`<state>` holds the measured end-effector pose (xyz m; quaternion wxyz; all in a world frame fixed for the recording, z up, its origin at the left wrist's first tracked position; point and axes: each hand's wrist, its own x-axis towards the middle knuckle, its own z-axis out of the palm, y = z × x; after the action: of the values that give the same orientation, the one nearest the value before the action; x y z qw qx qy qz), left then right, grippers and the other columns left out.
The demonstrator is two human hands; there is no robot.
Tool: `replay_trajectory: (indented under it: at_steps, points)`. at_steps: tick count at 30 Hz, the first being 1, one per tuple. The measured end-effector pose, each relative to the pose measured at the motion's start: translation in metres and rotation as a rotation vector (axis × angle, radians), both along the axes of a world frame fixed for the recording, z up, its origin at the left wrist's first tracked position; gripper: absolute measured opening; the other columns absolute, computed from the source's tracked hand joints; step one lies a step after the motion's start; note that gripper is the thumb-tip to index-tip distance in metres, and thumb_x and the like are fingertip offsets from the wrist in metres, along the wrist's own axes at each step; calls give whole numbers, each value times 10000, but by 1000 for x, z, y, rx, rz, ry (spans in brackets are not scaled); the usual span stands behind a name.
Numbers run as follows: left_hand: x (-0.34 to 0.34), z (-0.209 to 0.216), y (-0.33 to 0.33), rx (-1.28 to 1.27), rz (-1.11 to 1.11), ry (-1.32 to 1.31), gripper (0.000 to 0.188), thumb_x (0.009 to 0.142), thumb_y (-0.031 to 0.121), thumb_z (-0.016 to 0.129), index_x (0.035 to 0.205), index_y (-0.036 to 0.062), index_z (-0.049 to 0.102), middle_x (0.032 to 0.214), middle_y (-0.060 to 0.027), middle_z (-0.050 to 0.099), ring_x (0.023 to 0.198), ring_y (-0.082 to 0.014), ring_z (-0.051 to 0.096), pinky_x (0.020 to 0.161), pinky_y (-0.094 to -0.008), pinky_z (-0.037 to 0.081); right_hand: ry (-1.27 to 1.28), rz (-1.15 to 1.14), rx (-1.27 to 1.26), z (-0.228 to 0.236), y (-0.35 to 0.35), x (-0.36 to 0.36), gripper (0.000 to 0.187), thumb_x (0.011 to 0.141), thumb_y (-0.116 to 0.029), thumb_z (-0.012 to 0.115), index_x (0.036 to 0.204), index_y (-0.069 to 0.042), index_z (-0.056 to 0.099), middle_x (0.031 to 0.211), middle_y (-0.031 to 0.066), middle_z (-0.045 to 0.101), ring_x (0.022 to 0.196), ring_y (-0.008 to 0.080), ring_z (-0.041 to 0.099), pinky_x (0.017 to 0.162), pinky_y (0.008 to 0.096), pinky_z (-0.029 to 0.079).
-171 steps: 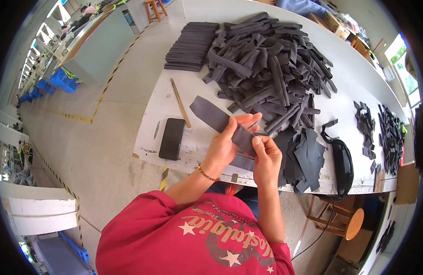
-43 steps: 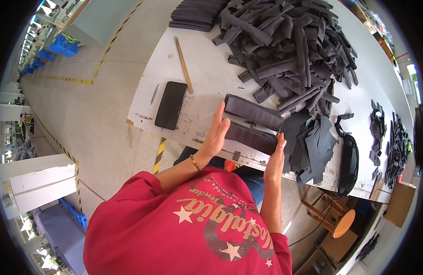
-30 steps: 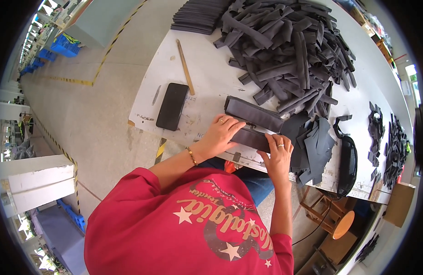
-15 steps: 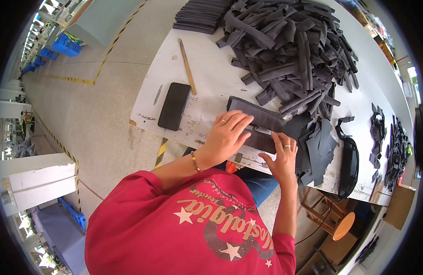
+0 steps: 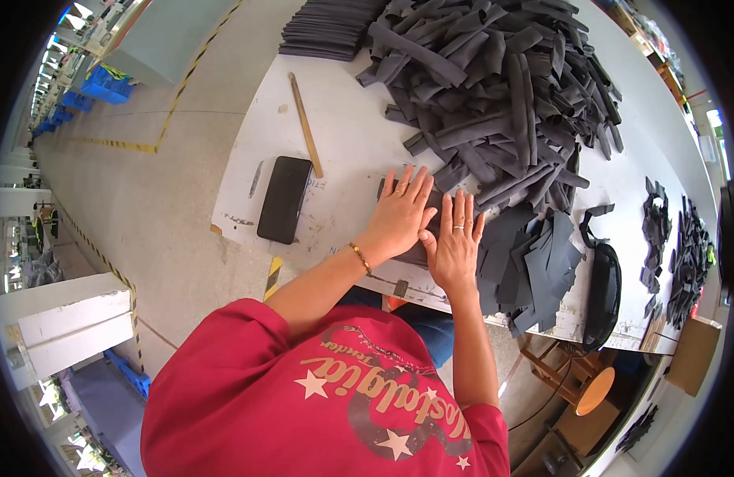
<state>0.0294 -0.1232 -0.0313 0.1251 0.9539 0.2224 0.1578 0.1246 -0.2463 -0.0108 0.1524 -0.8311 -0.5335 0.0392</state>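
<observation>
Side by side, both my hands lie flat on a dark fabric piece (image 5: 415, 253) near the table's front edge. My left hand (image 5: 399, 216) has its fingers stretched out over the cloth, which shows at its upper left and below the palms. My right hand (image 5: 454, 242) rests beside it, fingers extended and the thumb close to the left hand. Much of the fabric is hidden under the hands. Right of my right hand is a loose pile of flat dark cut pieces (image 5: 534, 266). Beyond my hands rises a large heap of dark folded fabric strips (image 5: 494, 103).
A black phone (image 5: 284, 199) and a thin wooden stick (image 5: 306, 126) lie on the white table (image 5: 343, 119) at left. A neat stack of dark strips (image 5: 323, 32) sits at the far edge. To the right are a black mesh piece (image 5: 602, 294) and a wooden stool (image 5: 594, 389).
Both hands have gone from bent fingers at the fabric to lying flat across it, covering more of it. The right hand has moved left, closer to the left one. The view has shifted slightly.
</observation>
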Motion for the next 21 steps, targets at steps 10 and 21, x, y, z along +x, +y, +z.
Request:
replay_trajectory:
  at_steps: [10, 21]
  points:
    - [-2, 8, -4, 18, 10, 24, 579, 968, 319, 499, 1404, -44, 387, 1447, -186, 414, 1385, -383, 315, 1147, -541, 201, 297, -24, 217, 9, -12, 18, 575, 993, -400, 451, 1437, -39, 402, 1523, 180, 330, 1450, 329, 230, 1165, 476, 157]
    - [3, 56, -9, 28, -42, -126, 469, 933, 243, 576, 1324, -2, 494, 1379, -168, 487, 1354, -383, 360, 1112, -539, 271, 363, -706, 169, -15, -1, 109, 341, 833, -330, 709, 827, 9, 670, 673, 80, 654, 636, 187, 642, 619, 323, 495]
